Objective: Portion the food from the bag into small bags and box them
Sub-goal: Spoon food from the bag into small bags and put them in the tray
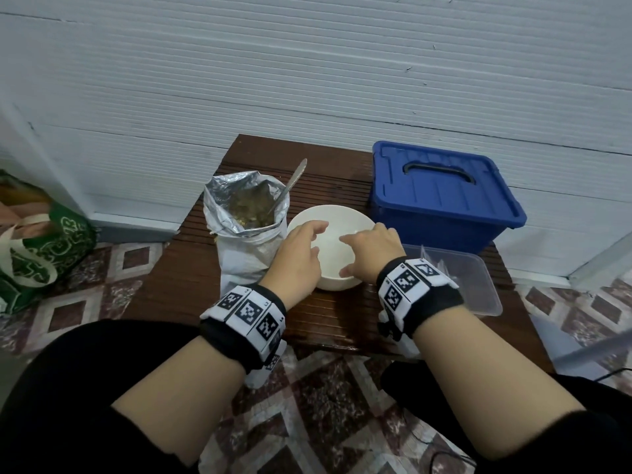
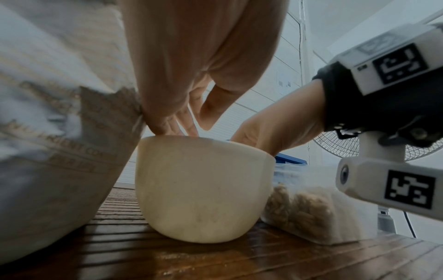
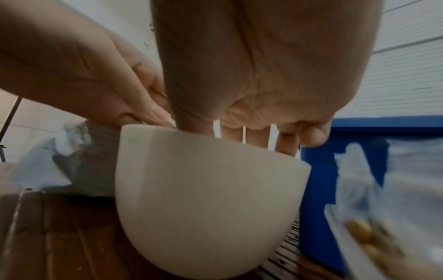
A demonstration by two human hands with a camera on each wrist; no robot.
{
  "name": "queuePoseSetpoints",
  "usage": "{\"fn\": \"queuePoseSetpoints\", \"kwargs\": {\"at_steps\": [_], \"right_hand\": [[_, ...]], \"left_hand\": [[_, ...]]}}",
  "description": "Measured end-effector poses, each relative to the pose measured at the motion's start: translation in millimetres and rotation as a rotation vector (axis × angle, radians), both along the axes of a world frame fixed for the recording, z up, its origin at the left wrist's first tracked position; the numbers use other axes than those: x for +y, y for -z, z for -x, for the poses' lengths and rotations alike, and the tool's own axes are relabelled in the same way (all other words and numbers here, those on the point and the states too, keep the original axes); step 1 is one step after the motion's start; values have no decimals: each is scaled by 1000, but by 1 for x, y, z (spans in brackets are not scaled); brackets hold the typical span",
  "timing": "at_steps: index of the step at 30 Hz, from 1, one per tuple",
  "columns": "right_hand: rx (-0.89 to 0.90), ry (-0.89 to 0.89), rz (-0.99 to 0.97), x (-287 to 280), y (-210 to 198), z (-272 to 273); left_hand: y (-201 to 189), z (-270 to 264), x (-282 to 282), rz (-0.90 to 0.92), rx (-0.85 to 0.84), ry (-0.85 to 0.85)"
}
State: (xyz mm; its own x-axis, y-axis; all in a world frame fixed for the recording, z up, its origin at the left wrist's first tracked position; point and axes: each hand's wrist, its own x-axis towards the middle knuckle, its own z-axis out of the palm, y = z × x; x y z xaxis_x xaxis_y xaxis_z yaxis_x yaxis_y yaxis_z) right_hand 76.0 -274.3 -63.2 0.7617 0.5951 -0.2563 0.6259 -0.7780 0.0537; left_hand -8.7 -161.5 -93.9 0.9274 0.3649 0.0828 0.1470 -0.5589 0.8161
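Note:
A white bowl (image 1: 337, 213) (image 2: 201, 189) (image 3: 203, 199) stands mid-table. Both my hands hover over it with fingers reaching down inside. My left hand (image 1: 318, 238) (image 2: 189, 127) is at the left rim, fingers loosely spread. At the near right rim, my right hand (image 1: 343, 255) (image 3: 227, 136) has straight fingers, and neither hand visibly grips anything. I cannot make out what lies in the bowl. The open foil food bag (image 1: 246, 213) (image 2: 48, 151) stands left of the bowl with a spoon (image 1: 290, 184) in it. A clear container (image 1: 478, 285) (image 2: 307, 208) to the right holds filled small bags.
A blue lidded box (image 1: 441, 193) (image 3: 318, 170) sits at the table's back right, against the white wall. A green tote bag (image 1: 37, 254) lies on the tiled floor at left. A fan (image 2: 335, 147) stands off to the right. My knees are at the table's front edge.

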Motion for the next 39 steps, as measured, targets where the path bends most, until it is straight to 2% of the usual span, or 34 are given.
{"fn": "queuePoseSetpoints", "kwargs": {"at_steps": [2, 11, 17, 22, 26, 31, 34, 39], "right_hand": [[11, 12, 21, 3, 3, -4], [-3, 64, -157, 4, 18, -5], [-13, 28, -222, -1, 10, 1], [26, 88, -404, -21, -8, 4], [267, 240, -747, -34, -23, 6], [588, 363, -1108, -45, -36, 11], [677, 431, -1185, -53, -36, 10], [715, 540, -1150, -56, -27, 8]], "left_hand": [[0, 0, 0, 6, 3, 2], [0, 0, 1, 29, 12, 18], [0, 0, 1, 11, 21, 14], [-2, 1, 1, -76, 52, 64], [-6, 1, -2, -53, 16, 72], [-12, 1, -7, 138, 44, 64], [-15, 0, -7, 254, 61, 33], [-15, -2, -8, 479, -15, -13]]}}
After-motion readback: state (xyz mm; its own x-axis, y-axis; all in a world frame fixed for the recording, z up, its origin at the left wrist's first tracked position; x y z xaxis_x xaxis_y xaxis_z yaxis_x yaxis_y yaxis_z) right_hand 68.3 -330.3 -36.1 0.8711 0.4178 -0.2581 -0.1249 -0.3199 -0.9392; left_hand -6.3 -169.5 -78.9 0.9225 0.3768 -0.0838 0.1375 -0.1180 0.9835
